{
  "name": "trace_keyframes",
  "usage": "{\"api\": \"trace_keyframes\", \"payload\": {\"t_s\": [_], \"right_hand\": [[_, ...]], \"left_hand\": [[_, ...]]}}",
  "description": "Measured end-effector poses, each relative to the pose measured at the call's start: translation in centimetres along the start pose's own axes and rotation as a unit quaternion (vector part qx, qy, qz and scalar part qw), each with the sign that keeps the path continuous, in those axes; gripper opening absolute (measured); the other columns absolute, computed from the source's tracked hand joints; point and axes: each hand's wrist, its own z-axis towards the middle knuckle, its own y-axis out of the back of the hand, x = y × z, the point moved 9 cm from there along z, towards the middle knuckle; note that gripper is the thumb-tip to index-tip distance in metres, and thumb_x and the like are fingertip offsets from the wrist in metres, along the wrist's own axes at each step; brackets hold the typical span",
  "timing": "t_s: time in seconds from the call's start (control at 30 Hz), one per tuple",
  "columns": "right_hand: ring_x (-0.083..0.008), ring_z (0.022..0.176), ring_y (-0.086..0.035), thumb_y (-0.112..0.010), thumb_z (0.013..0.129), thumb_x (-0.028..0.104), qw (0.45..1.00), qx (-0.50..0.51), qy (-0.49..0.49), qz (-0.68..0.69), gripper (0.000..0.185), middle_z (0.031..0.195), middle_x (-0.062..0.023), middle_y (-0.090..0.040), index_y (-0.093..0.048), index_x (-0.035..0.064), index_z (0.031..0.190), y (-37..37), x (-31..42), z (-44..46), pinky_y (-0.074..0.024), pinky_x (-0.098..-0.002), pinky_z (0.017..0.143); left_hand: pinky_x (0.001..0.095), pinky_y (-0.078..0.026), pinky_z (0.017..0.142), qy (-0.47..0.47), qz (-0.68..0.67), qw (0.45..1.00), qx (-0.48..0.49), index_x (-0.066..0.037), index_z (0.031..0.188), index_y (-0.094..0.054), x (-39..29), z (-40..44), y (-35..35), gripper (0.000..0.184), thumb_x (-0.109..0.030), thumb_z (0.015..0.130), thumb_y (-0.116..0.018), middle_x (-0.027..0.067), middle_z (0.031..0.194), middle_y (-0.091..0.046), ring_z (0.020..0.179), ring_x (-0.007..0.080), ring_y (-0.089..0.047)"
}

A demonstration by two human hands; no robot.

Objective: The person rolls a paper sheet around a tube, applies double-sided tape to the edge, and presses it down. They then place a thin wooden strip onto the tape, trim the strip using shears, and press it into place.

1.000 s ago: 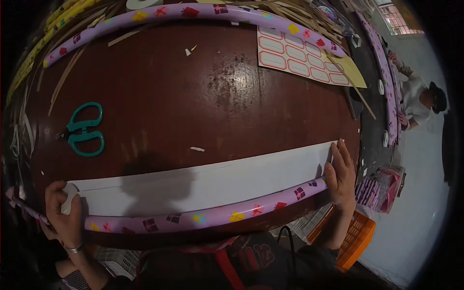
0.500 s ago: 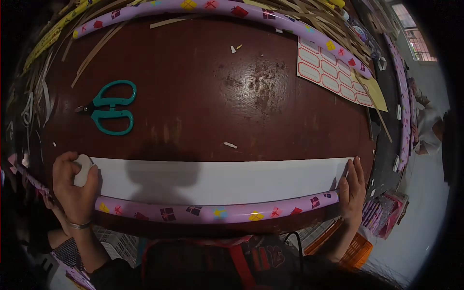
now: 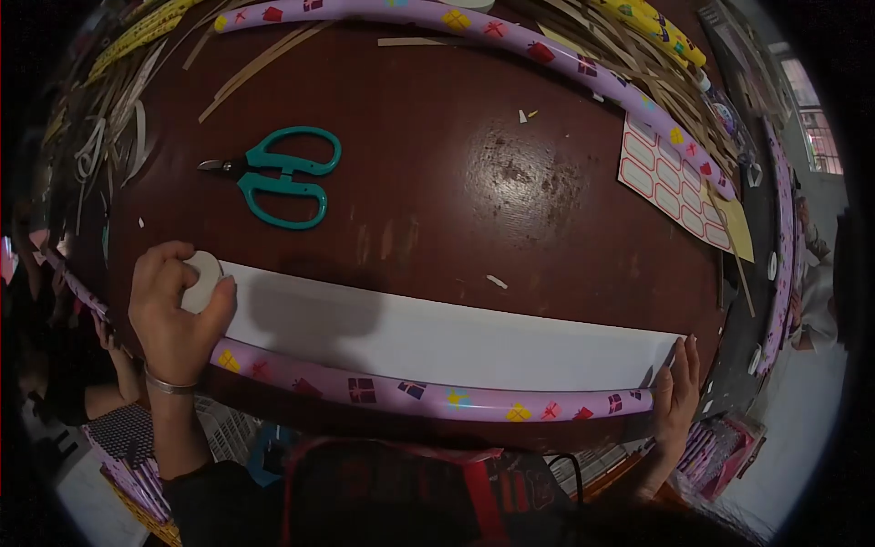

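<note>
Had a purple paper roll, printed with yellow, red and dark gift boxes, lying along the near side of the table. Had a white sheet stretched flat just beside it on the far side, slanting nearer toward the right. Held a small white roll in the left hand, closed in a narrow grip of thumb and bent fingers at the left end of the sheet. Rested the right hand against the right ends of the purple paper roll and the sheet; could not tell whether pinching or only pressing with that grip. Wore a metal bracelet near the left hand.

Saw teal-handled scissors farther back on the left, pointing left, and a white scrap right of the middle. Saw a longer purple roll across the far side, partly over a label sheet at the far right. Saw brown strips heaped beyond. Noticed another person's arm at the near left.
</note>
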Motion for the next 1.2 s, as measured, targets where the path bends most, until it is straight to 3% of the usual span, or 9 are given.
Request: {"api": "trace_keyframes", "payload": {"t_s": [0.6, 0.7, 1.03, 1.2], "right_hand": [[-0.0376, 0.139, -0.04, -0.043, 0.102, 0.034, 0.999, 0.006, 0.027, -0.027, 0.052, 0.151, -0.0237, -0.038, -0.048, 0.0, 0.142, -0.6, -1.4, 0.1, -0.0328, -0.0439, 0.111], [-0.0376, 0.139, -0.04, -0.042, 0.103, 0.036, 0.999, 0.012, 0.025, -0.03, 0.053, 0.152, -0.0228, -0.038, -0.049, 0.0008, 0.142, -0.7, -1.9, 0.1, -0.0328, -0.0444, 0.111], [-0.0401, 0.138, -0.04, -0.041, 0.103, 0.037, 0.999, 0.003, 0.044, -0.018, 0.055, 0.151, -0.0241, -0.038, -0.048, -0.0008, 0.141, -0.9, -3.3, 0.1, -0.0334, -0.046, 0.111], [-0.0422, 0.139, -0.038, -0.039, 0.103, 0.034, 0.995, 0.02, 0.07, -0.074, 0.054, 0.152, -0.0262, -0.036, -0.046, -0.0038, 0.142, -1.4, -4.0, 0.0, -0.0329, -0.047, 0.111]], "left_hand": [[0.038, -0.049, 0.07, -0.037, 0.058, 0.998, -0.007, -0.006, 0.068, -0.053, -0.9, 0.5, 0.1, 0.033, -0.013, 0.058, -0.083, 0.0093, 0.094, -0.065, 0.087, 0.0284, -0.063], [0.0404, -0.051, 0.073, -0.046, 0.045, 0.998, -0.003, -0.004, 0.069, -0.049, -1.1, 0.6, 0.3, 0.035, -0.007, 0.059, -0.082, 0.0128, 0.095, -0.065, 0.087, 0.0328, -0.062], [0.0394, -0.05, 0.07, -0.04, 0.061, 0.997, -0.002, -0.005, 0.067, -0.05, -1.3, 0.7, 0.3, 0.034, -0.009, 0.057, -0.082, 0.0125, 0.093, -0.066, 0.086, 0.0317, -0.062], [0.0389, -0.05, 0.067, -0.041, 0.065, 0.997, -0.006, -0.006, 0.065, -0.051, -1.3, 0.7, 0.3, 0.034, -0.013, 0.055, -0.083, 0.011, 0.09, -0.065, 0.081, 0.0299, -0.062]]}}
